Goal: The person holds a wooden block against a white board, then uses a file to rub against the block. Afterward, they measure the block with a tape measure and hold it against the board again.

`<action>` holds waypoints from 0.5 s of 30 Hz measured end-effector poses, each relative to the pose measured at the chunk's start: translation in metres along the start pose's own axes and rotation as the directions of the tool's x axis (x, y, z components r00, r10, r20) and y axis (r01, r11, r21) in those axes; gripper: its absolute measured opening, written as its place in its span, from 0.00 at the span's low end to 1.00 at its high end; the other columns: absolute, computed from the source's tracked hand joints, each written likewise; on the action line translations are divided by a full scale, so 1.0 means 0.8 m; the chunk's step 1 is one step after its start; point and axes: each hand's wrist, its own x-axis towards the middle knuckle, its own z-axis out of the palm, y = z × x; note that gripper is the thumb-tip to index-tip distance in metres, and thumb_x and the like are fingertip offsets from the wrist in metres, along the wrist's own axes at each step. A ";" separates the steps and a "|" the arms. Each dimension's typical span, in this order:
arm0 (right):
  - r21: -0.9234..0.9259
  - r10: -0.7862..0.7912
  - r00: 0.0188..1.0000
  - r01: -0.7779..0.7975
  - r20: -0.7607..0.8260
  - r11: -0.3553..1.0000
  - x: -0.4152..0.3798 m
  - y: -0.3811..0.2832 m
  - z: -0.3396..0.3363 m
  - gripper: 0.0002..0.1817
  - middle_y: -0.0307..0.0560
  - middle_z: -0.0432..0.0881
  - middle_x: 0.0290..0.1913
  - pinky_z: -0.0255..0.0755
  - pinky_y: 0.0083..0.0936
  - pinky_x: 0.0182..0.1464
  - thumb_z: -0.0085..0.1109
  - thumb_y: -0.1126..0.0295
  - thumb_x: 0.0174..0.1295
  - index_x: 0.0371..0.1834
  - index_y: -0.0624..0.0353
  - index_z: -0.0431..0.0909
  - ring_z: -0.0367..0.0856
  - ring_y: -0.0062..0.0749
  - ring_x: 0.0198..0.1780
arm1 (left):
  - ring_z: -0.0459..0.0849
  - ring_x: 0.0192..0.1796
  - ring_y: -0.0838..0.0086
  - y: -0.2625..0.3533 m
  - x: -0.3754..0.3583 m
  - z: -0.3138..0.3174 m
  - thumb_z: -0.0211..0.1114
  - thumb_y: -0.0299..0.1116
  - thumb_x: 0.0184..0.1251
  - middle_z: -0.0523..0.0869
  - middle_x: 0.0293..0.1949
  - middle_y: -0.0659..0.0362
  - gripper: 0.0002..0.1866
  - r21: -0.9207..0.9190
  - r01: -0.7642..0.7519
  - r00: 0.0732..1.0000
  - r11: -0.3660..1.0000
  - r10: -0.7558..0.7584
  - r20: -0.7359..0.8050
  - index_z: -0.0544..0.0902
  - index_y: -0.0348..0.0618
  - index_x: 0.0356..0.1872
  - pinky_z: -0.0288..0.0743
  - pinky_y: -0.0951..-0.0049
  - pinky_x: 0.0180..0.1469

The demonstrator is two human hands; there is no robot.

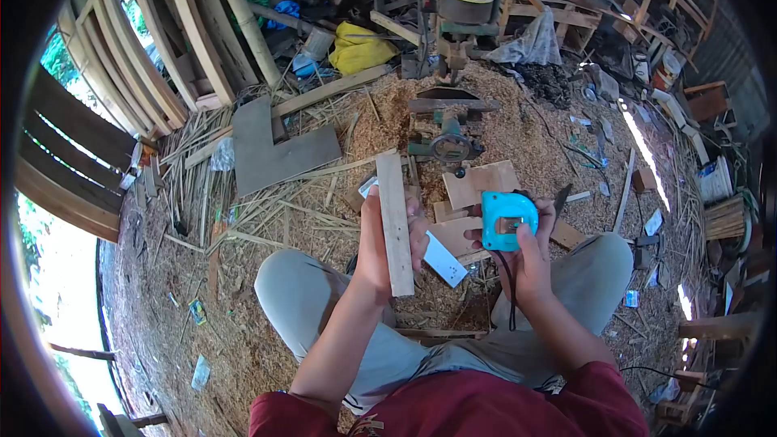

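Note:
My left hand (374, 247) is wrapped round a short, narrow wooden board (394, 222), held upright above my lap. In my right hand (530, 255) sits a turquoise tape measure (508, 220), with the thumb on its front and a dark wrist strap (510, 291) hanging down. No blade is visibly drawn out of it. The two hands are apart, and the board does not touch the tape measure. Between them, lower down, lies a white flat piece with small dark dots (445, 255). Behind it are loose pieces of flat wood (479, 186).
A machine with a round handwheel (451, 146) stands ahead amid wood shavings (380, 121). An L-shaped grey sheet (279, 150) and thin wood strips (267, 214) lie to the left. Long boards (190, 24) lean at the far left. A yellow sack (360, 48) lies at the back.

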 end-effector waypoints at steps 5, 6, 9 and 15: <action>0.025 0.141 0.990 -0.142 0.029 0.990 0.010 -0.008 -0.022 0.34 0.68 0.77 0.65 0.82 0.46 0.53 0.55 0.48 0.74 0.76 0.46 0.55 0.87 0.60 0.53 | 0.84 0.39 0.76 -0.037 0.042 0.015 0.48 0.56 0.85 0.84 0.41 0.56 0.27 0.679 -0.305 0.669 0.668 0.658 -0.346 0.75 0.40 0.58 0.80 0.73 0.42; 0.027 0.133 0.991 -0.134 0.011 0.991 0.011 -0.009 -0.023 0.34 0.65 0.77 0.65 0.82 0.45 0.53 0.55 0.47 0.74 0.76 0.48 0.58 0.86 0.58 0.55 | 0.81 0.52 0.77 -0.030 0.037 0.020 0.56 0.46 0.84 0.83 0.52 0.55 0.24 0.724 -0.297 0.715 0.623 0.648 -0.264 0.71 0.38 0.67 0.76 0.72 0.55; 0.124 0.135 0.991 -0.134 -0.001 0.983 0.009 -0.020 -0.024 0.34 0.62 0.76 0.65 0.81 0.47 0.54 0.55 0.47 0.74 0.76 0.49 0.58 0.84 0.57 0.59 | 0.79 0.45 0.74 -0.035 0.048 0.022 0.63 0.40 0.80 0.82 0.46 0.53 0.17 0.890 -0.279 0.653 0.361 0.751 -0.100 0.72 0.37 0.53 0.74 0.70 0.52; -0.042 -0.046 0.994 0.051 0.101 0.998 -0.001 -0.009 -0.050 0.31 0.57 0.74 0.66 0.78 0.48 0.62 0.58 0.50 0.73 0.69 0.59 0.64 0.80 0.48 0.62 | 0.82 0.49 0.70 -0.052 0.049 0.019 0.69 0.39 0.76 0.84 0.48 0.49 0.21 0.944 -0.292 0.672 0.151 0.735 0.091 0.71 0.34 0.54 0.77 0.65 0.52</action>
